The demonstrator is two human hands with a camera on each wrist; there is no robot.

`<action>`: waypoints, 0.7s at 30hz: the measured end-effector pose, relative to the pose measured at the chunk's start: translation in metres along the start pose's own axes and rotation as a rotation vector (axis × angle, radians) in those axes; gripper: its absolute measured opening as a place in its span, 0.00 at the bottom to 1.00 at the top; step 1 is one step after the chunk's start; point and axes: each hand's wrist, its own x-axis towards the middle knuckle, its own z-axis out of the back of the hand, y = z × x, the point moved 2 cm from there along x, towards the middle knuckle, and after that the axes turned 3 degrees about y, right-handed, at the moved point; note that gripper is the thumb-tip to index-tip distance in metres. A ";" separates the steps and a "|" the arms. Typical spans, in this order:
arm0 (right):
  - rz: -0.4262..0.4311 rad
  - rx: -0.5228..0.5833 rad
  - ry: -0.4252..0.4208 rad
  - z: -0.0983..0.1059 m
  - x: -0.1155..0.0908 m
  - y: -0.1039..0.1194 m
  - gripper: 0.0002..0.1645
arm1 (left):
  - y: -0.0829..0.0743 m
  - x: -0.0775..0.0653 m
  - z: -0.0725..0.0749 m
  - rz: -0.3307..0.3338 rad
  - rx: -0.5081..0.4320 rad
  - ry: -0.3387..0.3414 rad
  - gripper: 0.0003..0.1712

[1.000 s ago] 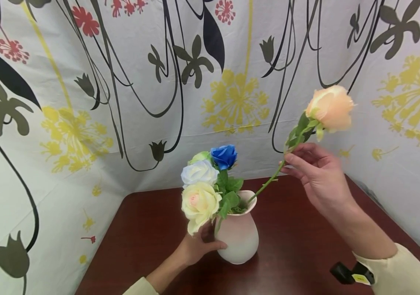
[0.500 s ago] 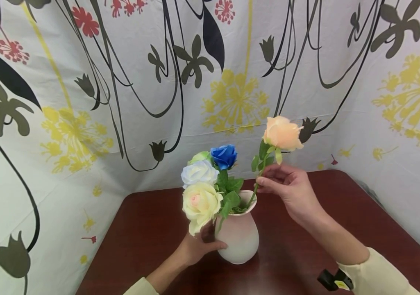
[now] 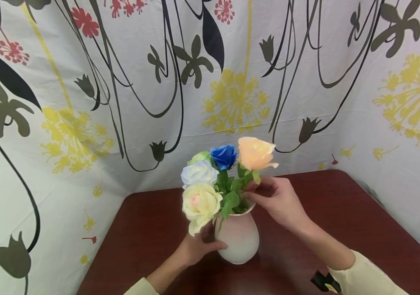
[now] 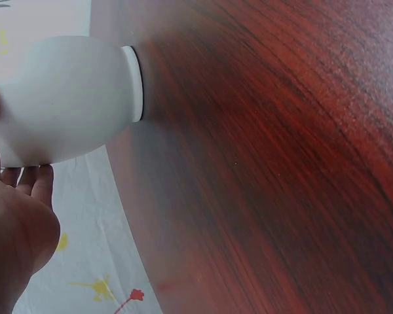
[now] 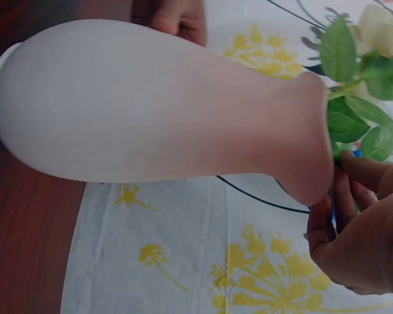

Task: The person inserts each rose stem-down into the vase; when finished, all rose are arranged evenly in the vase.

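A vase (image 3: 238, 239), white below and pinkish toward its flared mouth, stands upright on the table. My left hand (image 3: 194, 247) grips its left side, thumb across the front; the left wrist view shows several fingertips (image 4: 44, 171) against the wall. At the mouth, my right hand (image 3: 278, 200) pinches the stem of a peach rose (image 3: 255, 153), whose lower stem is inside the vase. In the right wrist view the right fingers (image 5: 340, 196) are right at the rim beside green leaves (image 5: 347, 118). A blue rose (image 3: 223, 156), a pale blue-white rose (image 3: 200, 173) and a cream rose (image 3: 201, 203) lean left in the vase.
The dark red-brown wooden table (image 3: 150, 229) has rounded back corners. Behind and on both sides hangs a white cloth (image 3: 128, 123) printed with flowers. A greenish bloom (image 3: 199, 157) shows behind the pale blue-white rose.
My right hand has moved left and down with the peach rose, lowering its stem into the vase beside the blue rose. The left hand and the vase have stayed in place.
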 end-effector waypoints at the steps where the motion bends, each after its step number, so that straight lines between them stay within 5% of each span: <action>1: -0.001 -0.031 0.009 -0.001 0.000 0.000 0.08 | 0.000 0.000 0.000 0.002 0.003 0.000 0.56; 5: -0.017 -0.103 0.001 -0.003 -0.001 0.003 0.09 | 0.001 0.000 0.000 0.011 -0.005 0.003 0.56; 21: -0.102 -0.002 -0.118 0.002 -0.007 0.002 0.18 | 0.001 0.001 0.000 0.018 -0.042 0.017 0.57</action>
